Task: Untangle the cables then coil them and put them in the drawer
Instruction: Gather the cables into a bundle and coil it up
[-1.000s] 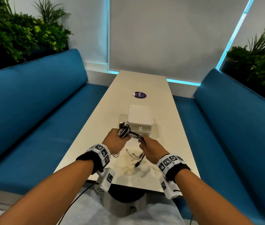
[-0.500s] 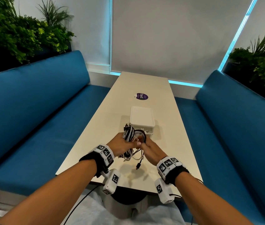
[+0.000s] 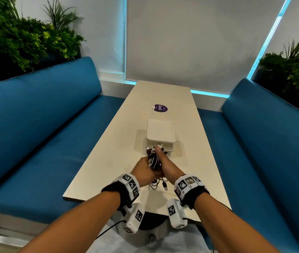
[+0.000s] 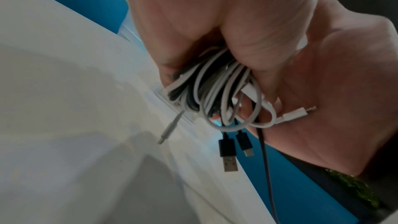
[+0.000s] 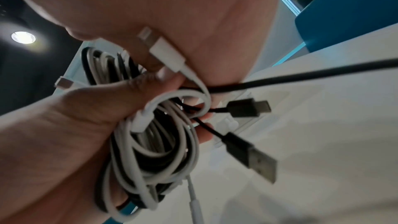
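A coiled bundle of black and white cables (image 3: pixel 152 160) is held above the near half of the table, right in front of the white drawer box (image 3: pixel 160 132). My left hand (image 3: pixel 148 167) grips the bundle from the left, fingers curled round the loops (image 4: pixel 215 91). From the right, my right hand (image 3: pixel 160 158) clasps the same bundle, thumb pointing at the box. Loose ends hang below the bundle: a black USB plug (image 4: pixel 228 157), a smaller black plug (image 5: pixel 249 108) and a white plug (image 5: pixel 163 50). The drawer front is hidden behind my hands.
The long cream table (image 3: pixel 108 161) runs away from me, with a purple round sticker (image 3: pixel 160 108) beyond the box. Blue benches (image 3: pixel 35 134) (image 3: pixel 265 143) flank it on both sides. Plants stand behind the backrests.
Both hands have closed in on each other and moved forward toward the box. The loose loop that hung between them is now gathered into the bundle.
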`<action>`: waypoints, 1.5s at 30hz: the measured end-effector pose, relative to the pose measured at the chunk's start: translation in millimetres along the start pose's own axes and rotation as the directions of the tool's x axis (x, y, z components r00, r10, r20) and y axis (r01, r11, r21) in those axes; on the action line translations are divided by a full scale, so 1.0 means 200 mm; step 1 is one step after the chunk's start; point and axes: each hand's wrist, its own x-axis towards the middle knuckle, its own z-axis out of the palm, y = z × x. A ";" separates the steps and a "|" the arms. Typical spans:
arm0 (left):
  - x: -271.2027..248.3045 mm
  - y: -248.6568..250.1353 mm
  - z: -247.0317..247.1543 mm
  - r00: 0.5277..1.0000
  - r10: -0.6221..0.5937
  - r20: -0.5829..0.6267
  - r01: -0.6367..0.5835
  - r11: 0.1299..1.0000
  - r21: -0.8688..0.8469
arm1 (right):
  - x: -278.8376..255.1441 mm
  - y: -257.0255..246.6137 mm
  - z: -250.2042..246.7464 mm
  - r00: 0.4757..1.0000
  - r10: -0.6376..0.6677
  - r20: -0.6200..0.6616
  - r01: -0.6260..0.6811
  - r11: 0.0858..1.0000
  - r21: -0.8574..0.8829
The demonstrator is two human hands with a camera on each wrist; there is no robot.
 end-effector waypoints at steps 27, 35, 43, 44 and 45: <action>0.06 0.03 -0.17 0.931 -0.148 -0.334 0.123 0.988 -0.095 | -0.03 0.07 -0.07 0.978 -0.145 0.150 0.208 0.750 -0.628; 0.07 0.13 -0.12 0.944 -0.065 -0.324 0.055 0.998 -0.040 | -0.05 0.10 0.01 0.978 -0.024 0.209 0.171 0.674 -0.719; 0.04 0.17 -0.10 0.957 -0.096 -0.274 0.061 0.989 -0.131 | -0.05 0.10 0.05 0.985 0.041 0.167 0.083 0.740 -0.667; 0.04 0.18 -0.09 0.962 -0.082 -0.260 0.048 0.989 -0.137 | -0.05 0.09 0.05 0.988 0.037 0.148 0.071 0.746 -0.662; 0.05 0.17 -0.09 0.965 -0.067 -0.252 0.037 0.992 -0.123 | -0.05 0.08 0.04 0.991 0.032 0.129 0.064 0.737 -0.673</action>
